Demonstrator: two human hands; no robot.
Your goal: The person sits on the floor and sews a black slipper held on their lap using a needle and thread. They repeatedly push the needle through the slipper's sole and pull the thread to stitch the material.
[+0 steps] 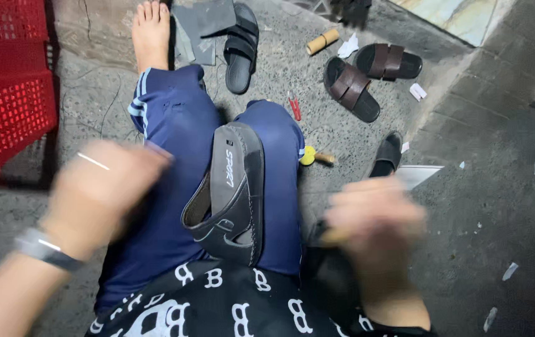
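Blue track trousers with pale side stripes (173, 125) are seen from the head camera, worn on legs stretched across a speckled grey concrete floor (480, 206), with one bare foot (150, 31) at the top of the picture. A black slip-on sandal with a moulded sole (233, 193) is laid upside down on the lap, between the two thighs, its sole turned upward and its strap hanging to the left. The left hand (102, 193) is blurred by motion just left of the sandal; a thin ring is worn on one finger and a grey band on the wrist, and whether the fingers are spread or curled cannot be told. The right hand (373, 224) is equally blurred, low and to the right of the sandal and apart from it; something small and tan seems to be pinched in it, but the grip cannot be judged with certainty.

A red plastic crate (8, 93) is placed at the left edge. A second black sandal (240, 50) is laid beyond the knees, and a pair of dark brown two-strap sandals (367, 75) is set further right. Red-handled snips (294, 105) are found near the right knee, and a tan cardboard tube (322, 41) is seen at the top.
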